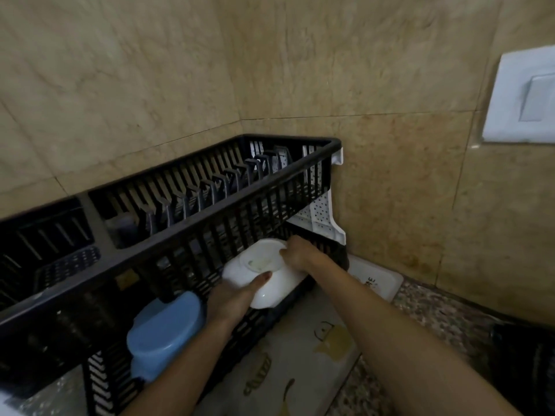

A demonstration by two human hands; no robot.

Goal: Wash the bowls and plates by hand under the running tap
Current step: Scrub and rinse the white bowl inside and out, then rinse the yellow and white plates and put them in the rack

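Seen from the person's head, looking down: 2 bare forearms reach forward to a white bowl held against the front of a black dish rack, near the rack's right end and at the level of its lower tier. The left hand grips the bowl from below and the near side, with the thumb lying across its rounded wall. The right hand has its fingers curled over the bowl's far upper edge. A smaller white round shape sits on top of the bowl; whether it is the bowl's own foot ring or a second dish cannot be told. The rack is slatted plastic with 2 tiers, its upper tier lined with upright dividers, and a white perforated panel shows at its right end. A blue container sits in the lower tier, just left of the left forearm. Under the arms lies a white printed tray on a speckled countertop. Beige wall tiles meet in a corner behind the rack, and a white wall switch is at the far right.
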